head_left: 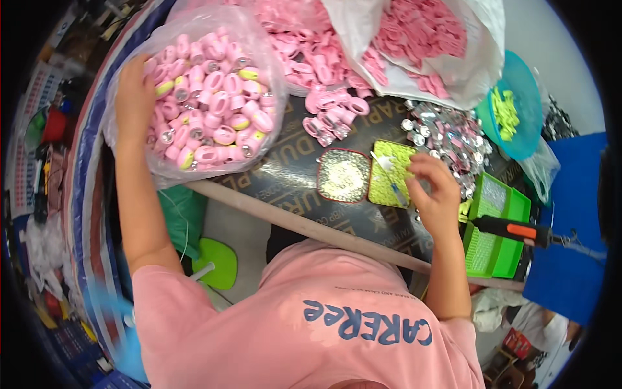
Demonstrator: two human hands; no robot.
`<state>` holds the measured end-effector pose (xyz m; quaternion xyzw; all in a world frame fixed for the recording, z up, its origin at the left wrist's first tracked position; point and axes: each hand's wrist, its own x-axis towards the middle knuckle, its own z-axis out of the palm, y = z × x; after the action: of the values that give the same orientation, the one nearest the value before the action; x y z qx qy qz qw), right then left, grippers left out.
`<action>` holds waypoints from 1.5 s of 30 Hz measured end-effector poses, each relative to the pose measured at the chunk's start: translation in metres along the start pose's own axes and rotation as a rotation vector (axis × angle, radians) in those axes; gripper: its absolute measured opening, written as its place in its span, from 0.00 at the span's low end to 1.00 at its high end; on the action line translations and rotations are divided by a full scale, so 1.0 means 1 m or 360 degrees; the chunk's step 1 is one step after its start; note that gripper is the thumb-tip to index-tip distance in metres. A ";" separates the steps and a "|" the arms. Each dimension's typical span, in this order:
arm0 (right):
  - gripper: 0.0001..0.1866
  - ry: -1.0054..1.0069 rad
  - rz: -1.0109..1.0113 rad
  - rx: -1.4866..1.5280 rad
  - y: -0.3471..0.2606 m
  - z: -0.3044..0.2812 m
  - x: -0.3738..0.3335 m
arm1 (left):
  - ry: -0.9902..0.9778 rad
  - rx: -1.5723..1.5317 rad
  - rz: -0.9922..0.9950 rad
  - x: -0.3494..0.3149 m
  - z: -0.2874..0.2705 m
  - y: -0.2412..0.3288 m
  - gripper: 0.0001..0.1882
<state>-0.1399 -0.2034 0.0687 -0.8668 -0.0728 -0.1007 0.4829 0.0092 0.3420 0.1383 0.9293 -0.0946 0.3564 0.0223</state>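
Note:
My left hand (135,91) is at the left rim of a clear plastic bag (275,139), beside the pink parts heaped in it; its fingertips are hard to make out. The pink pieces (214,100) are small, rounded and ring-shaped, some with metal ends or yellow patches. My right hand (435,188) hovers beside a small tray of yellow-green bits (387,172), thumb and fingers apart and bent, with nothing visible between them. A white and blue tweezer-like tool (393,181) lies across that tray. Left of it sits a red-rimmed tray (343,176) of small pale pieces.
Loose pink parts (334,113) lie mid-table below a white sack (353,26) of pink pieces. Shiny metal parts (447,133) are piled at right. Beyond are a teal bowl (528,104), a green divided tray (502,253) and a black-handled tool (512,228) with a cord.

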 end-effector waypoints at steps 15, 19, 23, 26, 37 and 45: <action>0.18 -0.0350 -0.0180 -0.0517 0.005 0.106 0.095 | -0.0566 -0.1224 0.0141 -0.062 0.038 0.253 0.23; 0.16 0.0061 -0.0270 -0.0358 -0.006 0.094 0.076 | -0.0508 -0.2051 -0.0830 -0.076 0.039 0.270 0.27; 0.17 0.0221 -0.0367 -0.0204 -0.044 0.099 0.037 | -0.0306 -0.3181 -0.1447 -0.090 0.033 0.315 0.31; 0.19 0.0212 -0.0385 -0.0162 -0.057 0.091 0.017 | -0.0433 -0.3340 -0.1509 -0.086 0.029 0.322 0.29; 0.04 -0.0346 -0.0472 -0.0676 0.033 -0.002 0.029 | -0.1643 -0.3151 -0.1202 -0.082 0.042 0.289 0.26; 0.05 -0.0573 -0.0595 -0.1260 0.035 0.015 0.031 | -0.1724 -0.3085 -0.1136 -0.071 0.040 0.299 0.25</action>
<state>-0.1002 -0.2078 0.0401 -0.9599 -0.2662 -0.0541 0.0686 -0.0730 0.0557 0.0536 0.5274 -0.0576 -0.3349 0.7787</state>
